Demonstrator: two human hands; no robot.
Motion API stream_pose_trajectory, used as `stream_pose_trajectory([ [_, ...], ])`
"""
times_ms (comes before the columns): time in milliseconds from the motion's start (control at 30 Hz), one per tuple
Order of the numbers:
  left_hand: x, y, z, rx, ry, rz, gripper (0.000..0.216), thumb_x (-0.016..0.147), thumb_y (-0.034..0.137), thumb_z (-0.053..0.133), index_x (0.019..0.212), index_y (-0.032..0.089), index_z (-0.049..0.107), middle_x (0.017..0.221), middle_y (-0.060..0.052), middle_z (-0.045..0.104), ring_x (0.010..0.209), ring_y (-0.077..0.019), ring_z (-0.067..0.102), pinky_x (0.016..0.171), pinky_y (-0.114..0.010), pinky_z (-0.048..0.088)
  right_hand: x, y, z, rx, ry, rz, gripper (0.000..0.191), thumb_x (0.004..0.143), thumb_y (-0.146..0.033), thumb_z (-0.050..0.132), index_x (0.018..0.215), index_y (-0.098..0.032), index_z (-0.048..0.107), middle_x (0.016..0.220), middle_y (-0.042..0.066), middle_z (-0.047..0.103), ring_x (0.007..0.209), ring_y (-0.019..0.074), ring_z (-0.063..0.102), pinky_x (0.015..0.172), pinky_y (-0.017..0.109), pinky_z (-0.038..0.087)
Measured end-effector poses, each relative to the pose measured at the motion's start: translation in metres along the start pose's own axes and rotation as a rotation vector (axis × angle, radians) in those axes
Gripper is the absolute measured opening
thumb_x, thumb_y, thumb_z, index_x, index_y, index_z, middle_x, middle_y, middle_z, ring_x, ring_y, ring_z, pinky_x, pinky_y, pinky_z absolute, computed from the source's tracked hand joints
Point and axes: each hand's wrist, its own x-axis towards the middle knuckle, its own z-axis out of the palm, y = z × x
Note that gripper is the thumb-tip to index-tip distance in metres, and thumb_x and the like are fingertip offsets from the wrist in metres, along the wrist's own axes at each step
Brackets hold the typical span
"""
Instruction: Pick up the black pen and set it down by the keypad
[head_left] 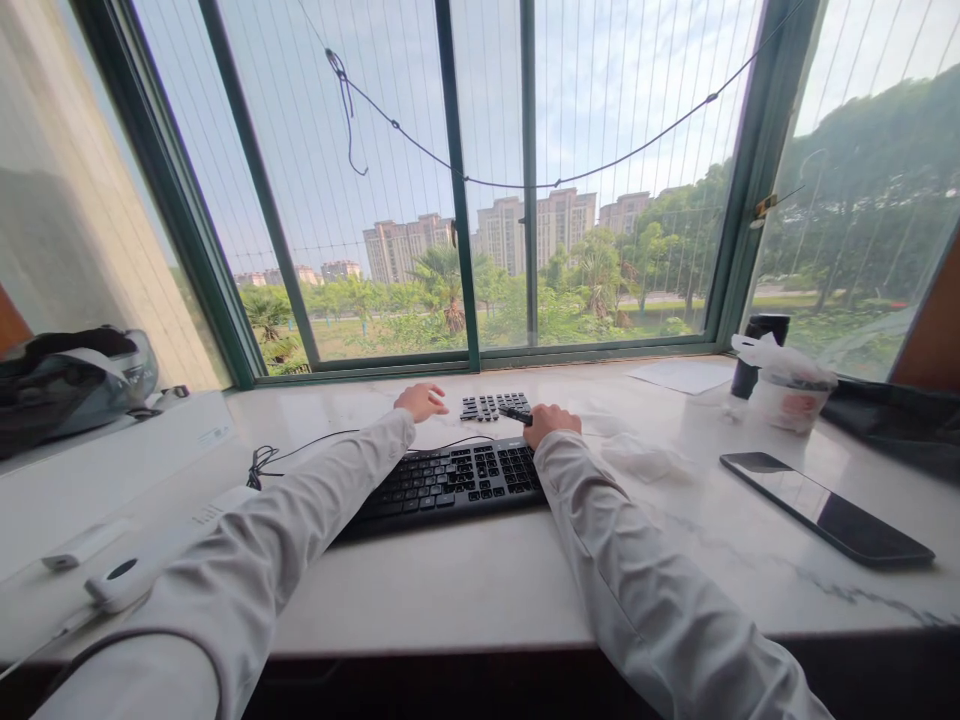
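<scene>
A black keyboard (457, 480) lies on the white marble sill (465, 580) in front of me. Beyond it sits a cluster of loose black keycaps (487, 406). My left hand (421, 401) rests on the sill just left of the keycaps, fingers curled loosely with nothing seen in them. My right hand (551, 420) is closed around a small dark tool (516, 414) whose tip points toward the keycaps. Both arms wear pale long sleeves.
A dark tablet (825, 508) lies at the right. A white plastic bag with a cup (784, 385) and a dark bottle (754, 350) stand at the far right. A bag (67, 385) sits left, with white devices (127, 580) and a cable (262, 465) nearby.
</scene>
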Motion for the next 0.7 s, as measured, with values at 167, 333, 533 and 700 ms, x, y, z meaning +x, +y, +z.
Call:
stream_pose_trajectory([
  [167, -0.043, 0.012, -0.025, 0.003, -0.022, 0.125, 0.038, 0.065, 0.049, 0.071, 0.095, 0.025, 0.068, 0.089, 0.002, 0.073, 0.083, -0.0175, 0.066, 0.071, -0.026, 0.046, 0.0, 0.001, 0.0, -0.006, 0.023, -0.009, 0.027, 0.078, -0.034, 0.054, 0.097, -0.02, 0.067, 0.099, 0.013, 0.066, 0.089, 0.0265, 0.062, 0.074, 0.037, 0.045],
  [333, -0.094, 0.023, -0.041, 0.009, -0.051, 0.276, 0.035, 0.07, 0.053, 0.065, 0.088, 0.024, 0.072, 0.087, 0.0, 0.073, 0.082, -0.0179, 0.064, 0.077, -0.026, 0.044, -0.003, 0.001, -0.003, 0.021, 0.053, 0.007, 0.025, 0.079, -0.035, 0.053, 0.093, -0.022, 0.068, 0.094, 0.012, 0.066, 0.085, 0.0269, 0.063, 0.071, 0.038, 0.044],
  [533, -0.133, 0.019, -0.037, -0.154, -0.212, 0.52, 0.033, 0.073, 0.051, 0.065, 0.083, 0.021, 0.076, 0.076, -0.002, 0.071, 0.066, -0.0113, 0.056, 0.059, -0.022, 0.037, -0.006, -0.009, -0.006, 0.268, 0.134, 0.024, 0.027, 0.081, -0.043, 0.051, 0.084, -0.026, 0.071, 0.087, 0.009, 0.067, 0.083, 0.0263, 0.062, 0.071, 0.037, 0.043],
  [700, -0.144, 0.011, -0.022, -0.26, -0.299, 0.685, 0.037, 0.066, 0.051, 0.072, 0.084, 0.019, 0.077, 0.064, -0.003, 0.066, 0.055, -0.0084, 0.05, 0.053, -0.02, 0.035, -0.011, -0.036, 0.001, 1.006, 0.154, -0.037, 0.043, 0.077, -0.058, 0.052, 0.06, -0.018, 0.059, 0.05, 0.002, 0.051, 0.049, 0.0141, 0.049, 0.049, 0.026, 0.037],
])
